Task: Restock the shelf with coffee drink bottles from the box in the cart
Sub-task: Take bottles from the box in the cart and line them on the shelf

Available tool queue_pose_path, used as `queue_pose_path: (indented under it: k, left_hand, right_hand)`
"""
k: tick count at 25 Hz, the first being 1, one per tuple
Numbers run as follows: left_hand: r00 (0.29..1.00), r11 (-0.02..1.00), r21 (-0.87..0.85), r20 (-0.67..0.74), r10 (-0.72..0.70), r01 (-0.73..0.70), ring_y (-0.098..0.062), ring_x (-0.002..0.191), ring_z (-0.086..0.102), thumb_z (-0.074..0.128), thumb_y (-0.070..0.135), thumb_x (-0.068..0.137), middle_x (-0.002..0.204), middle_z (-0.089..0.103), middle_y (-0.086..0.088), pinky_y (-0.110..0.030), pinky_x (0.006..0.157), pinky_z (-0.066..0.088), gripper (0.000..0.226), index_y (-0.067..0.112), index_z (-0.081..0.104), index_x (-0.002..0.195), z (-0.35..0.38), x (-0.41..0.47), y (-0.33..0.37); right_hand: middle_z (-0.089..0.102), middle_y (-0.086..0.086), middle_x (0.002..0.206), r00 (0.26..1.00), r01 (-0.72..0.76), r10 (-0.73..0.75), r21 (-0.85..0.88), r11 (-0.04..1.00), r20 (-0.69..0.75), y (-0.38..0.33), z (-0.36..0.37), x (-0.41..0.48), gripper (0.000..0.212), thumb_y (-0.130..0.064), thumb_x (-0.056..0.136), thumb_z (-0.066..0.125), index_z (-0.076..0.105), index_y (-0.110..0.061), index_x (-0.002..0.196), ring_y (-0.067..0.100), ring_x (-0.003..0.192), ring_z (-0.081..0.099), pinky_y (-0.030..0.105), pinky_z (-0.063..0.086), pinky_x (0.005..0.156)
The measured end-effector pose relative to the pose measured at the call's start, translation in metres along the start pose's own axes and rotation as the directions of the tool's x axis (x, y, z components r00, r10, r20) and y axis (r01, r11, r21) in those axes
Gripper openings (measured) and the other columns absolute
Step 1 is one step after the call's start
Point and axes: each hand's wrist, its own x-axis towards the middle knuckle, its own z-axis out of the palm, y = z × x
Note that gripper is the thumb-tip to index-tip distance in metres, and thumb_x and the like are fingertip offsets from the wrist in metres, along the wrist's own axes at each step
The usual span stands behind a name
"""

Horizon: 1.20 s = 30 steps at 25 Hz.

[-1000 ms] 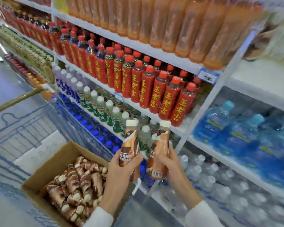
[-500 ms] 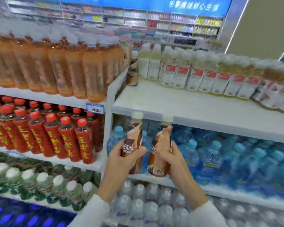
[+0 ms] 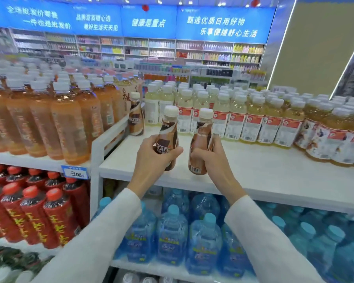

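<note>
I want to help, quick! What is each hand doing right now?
Left hand: closed around the left coffee bottle.
Right hand: closed around the right coffee bottle.

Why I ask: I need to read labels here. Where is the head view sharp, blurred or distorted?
Head view: sharpest mid-frame, where the left hand holds a coffee bottle with readable lettering; the orange bottles at left are soft and lean from wide-angle distortion; the water packs lower right smear; lighting even, no harsh glare.
</note>
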Motion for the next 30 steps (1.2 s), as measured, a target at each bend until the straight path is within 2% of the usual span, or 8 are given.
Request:
queue_pose_path:
  k: [6, 10, 12, 14, 18, 22, 26, 30]
  left_hand:
    - [1.0, 0.996, 0.085, -0.002, 0.005, -0.005, 0.006, 0.093, 0.056, 0.085, 0.042, 0.075, 0.116, 0.058, 0.005, -0.011, 0.075, 0.043, 0.047, 0.034, 0.053, 0.109, 0.01, 0.02, -0.029]
    - [0.998, 0.999, 0.053, 0.064, -0.002, -0.001, -0.001, 0.102, 0.057, 0.087, 0.046, 0.071, 0.119, 0.056, 0.014, -0.014, 0.082, 0.043, 0.065, 0.036, 0.048, 0.121, 0.008, 0.026, -0.039]
    - [0.992, 0.999, 0.054, 0.123, -0.011, 0.005, 0.0, 0.108, 0.054, 0.089, 0.043, 0.069, 0.122, 0.054, 0.021, -0.015, 0.087, 0.042, 0.076, 0.035, 0.045, 0.13, 0.002, 0.023, -0.045]
    - [0.989, 0.998, 0.059, 0.146, -0.006, -0.003, -0.002, 0.11, 0.058, 0.089, 0.037, 0.072, 0.124, 0.058, 0.019, -0.021, 0.094, 0.046, 0.076, 0.032, 0.047, 0.135, -0.006, 0.021, -0.051]
    - [0.994, 0.996, 0.091, 0.111, -0.007, -0.003, 0.005, 0.097, 0.063, 0.091, 0.034, 0.069, 0.108, 0.064, 0.023, -0.014, 0.082, 0.049, 0.063, 0.032, 0.057, 0.122, -0.015, 0.021, -0.051]
    - [0.997, 0.996, 0.091, 0.081, -0.016, 0.009, 0.009, 0.089, 0.062, 0.094, 0.039, 0.063, 0.1, 0.061, 0.027, -0.009, 0.072, 0.044, 0.065, 0.035, 0.055, 0.116, -0.012, 0.018, -0.047]
    - [0.998, 0.992, 0.128, 0.064, 0.01, -0.019, -0.002, 0.097, 0.065, 0.093, 0.045, 0.062, 0.116, 0.064, 0.017, -0.021, 0.084, 0.053, 0.073, 0.031, 0.056, 0.123, -0.011, 0.015, -0.051]
    - [0.999, 0.988, 0.15, 0.025, 0.03, -0.034, -0.006, 0.097, 0.066, 0.091, 0.047, 0.063, 0.119, 0.064, 0.013, -0.031, 0.089, 0.057, 0.071, 0.031, 0.056, 0.122, -0.006, 0.014, -0.053]
  right_hand:
    - [0.064, 0.0, 0.11, 0.999, -0.037, 0.035, -0.066, 0.997, -0.032, 0.028, 0.002, 0.017, 0.044, -0.01, 0.083, 0.07, 0.048, -0.021, 0.12, 0.02, 0.107, 0.062, 0.039, 0.052, 0.096]
    - [0.059, -0.012, 0.115, 0.999, -0.043, 0.047, -0.22, 0.975, 0.009, 0.032, -0.001, 0.014, 0.066, -0.026, 0.079, 0.081, 0.038, -0.029, 0.128, 0.013, 0.109, 0.062, 0.025, 0.051, 0.088]
    - [0.052, -0.015, 0.117, 0.993, -0.033, -0.015, -0.401, 0.916, -0.116, 0.032, -0.001, 0.006, 0.088, -0.046, 0.068, 0.087, 0.031, -0.033, 0.134, 0.008, 0.106, 0.058, 0.02, 0.047, 0.084]
    - [0.051, -0.011, 0.118, 0.966, -0.045, -0.09, -0.502, 0.864, -0.241, 0.033, 0.003, 0.002, 0.091, -0.059, 0.058, 0.088, 0.036, -0.03, 0.128, 0.009, 0.105, 0.056, 0.026, 0.049, 0.087]
    - [0.059, -0.014, 0.108, 0.975, -0.028, -0.081, -0.474, 0.88, -0.207, 0.039, 0.008, 0.007, 0.069, -0.039, 0.067, 0.09, 0.045, -0.029, 0.119, 0.001, 0.096, 0.06, 0.021, 0.05, 0.082]
    - [0.064, -0.011, 0.122, 0.997, -0.018, 0.038, -0.267, 0.963, 0.07, 0.042, -0.002, 0.017, 0.058, -0.003, 0.085, 0.073, 0.047, -0.022, 0.133, 0.009, 0.118, 0.061, 0.035, 0.048, 0.106]
    - [0.063, -0.017, 0.118, 0.998, 0.029, -0.046, -0.394, 0.919, -0.032, 0.041, 0.001, 0.013, 0.067, -0.028, 0.072, 0.089, 0.053, -0.029, 0.129, -0.002, 0.108, 0.06, 0.026, 0.051, 0.095]
    - [0.067, -0.019, 0.118, 0.996, 0.035, -0.063, -0.368, 0.929, -0.065, 0.045, 0.004, 0.007, 0.064, -0.025, 0.074, 0.088, 0.057, -0.031, 0.13, -0.001, 0.108, 0.062, 0.032, 0.052, 0.101]
